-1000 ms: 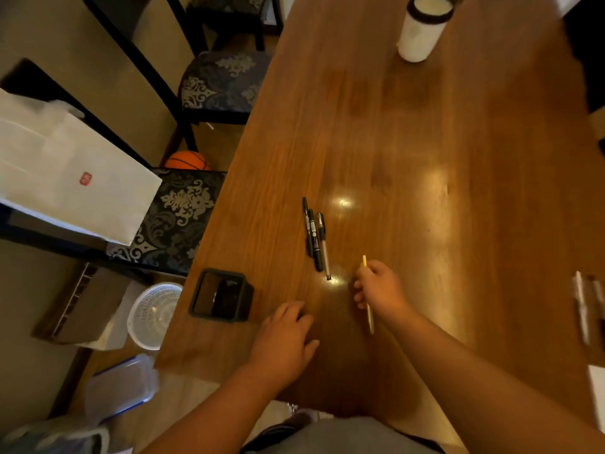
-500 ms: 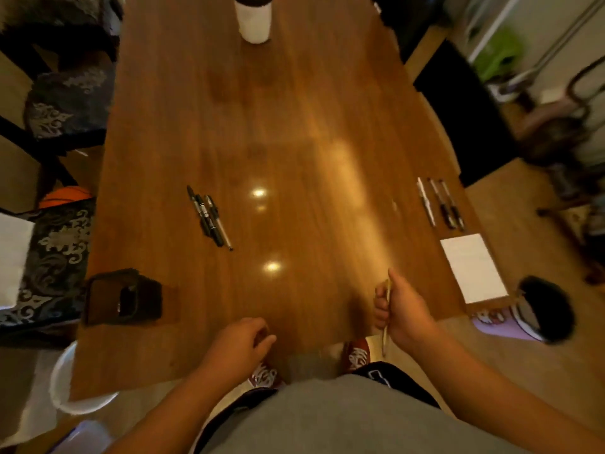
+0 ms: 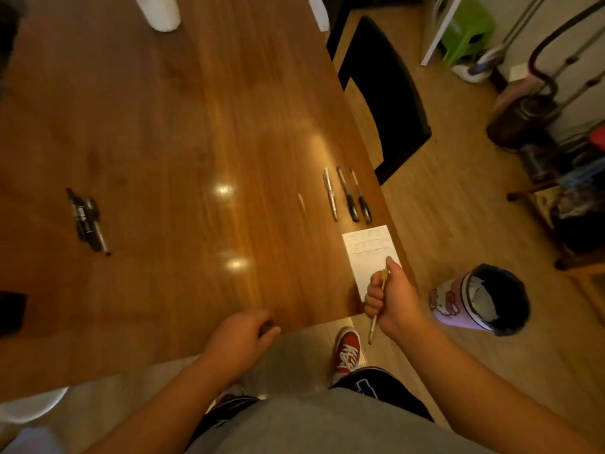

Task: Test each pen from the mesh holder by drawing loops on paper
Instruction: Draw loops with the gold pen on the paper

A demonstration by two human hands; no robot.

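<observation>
My right hand [image 3: 394, 298] grips a thin yellow pen [image 3: 376, 309] in a fist at the table's near right corner, over the lower end of a small white paper [image 3: 368, 249] that shows faint lines of loops. Three pens [image 3: 347, 194] lie side by side just beyond the paper. Another bunch of black pens [image 3: 86, 221] lies on the left of the table. The black mesh holder [image 3: 11, 311] is cut off at the left edge. My left hand [image 3: 244, 334] rests at the near table edge with curled fingers, holding nothing that I can see.
The wooden table [image 3: 196, 126] has a white cup [image 3: 160, 11] at its far end. A black chair [image 3: 389, 93] stands at the right side. A purple bin [image 3: 481, 298] sits on the floor right of the corner. My red shoe [image 3: 348, 350] shows below the table edge.
The view has swung right. My right hand carried the yellow pen from beside the left bunch of pens across to the paper at the right corner. My left hand slid to the near edge.
</observation>
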